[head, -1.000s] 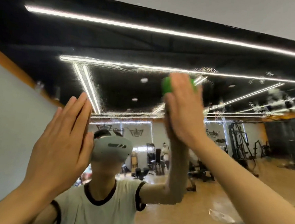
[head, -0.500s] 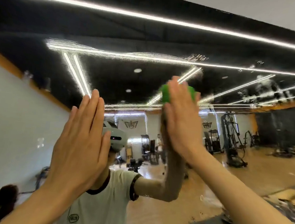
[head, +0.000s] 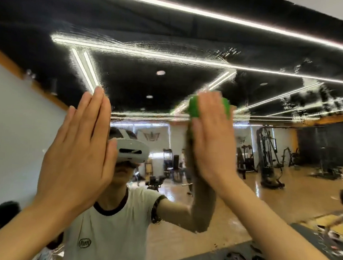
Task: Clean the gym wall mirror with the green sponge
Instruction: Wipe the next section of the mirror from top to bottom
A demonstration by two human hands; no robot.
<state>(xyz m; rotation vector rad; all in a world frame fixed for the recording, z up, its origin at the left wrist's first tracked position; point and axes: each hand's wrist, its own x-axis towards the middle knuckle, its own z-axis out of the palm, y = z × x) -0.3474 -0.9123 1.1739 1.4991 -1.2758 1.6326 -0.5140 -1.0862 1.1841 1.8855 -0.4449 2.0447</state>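
The glossy glass mirror (head: 194,49) shows wet, streaky smears; the green sponge (head: 194,109) looks smooth.

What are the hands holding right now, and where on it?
The right hand presses the green sponge under its flat palm and fingers against the mirror. The left hand is open, holding nothing.

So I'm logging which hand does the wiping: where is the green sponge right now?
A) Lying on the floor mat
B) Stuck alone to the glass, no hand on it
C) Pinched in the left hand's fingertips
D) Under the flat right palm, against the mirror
D: the green sponge peeks out around the flat right hand pressing it to the mirror; the left hand is open and empty.
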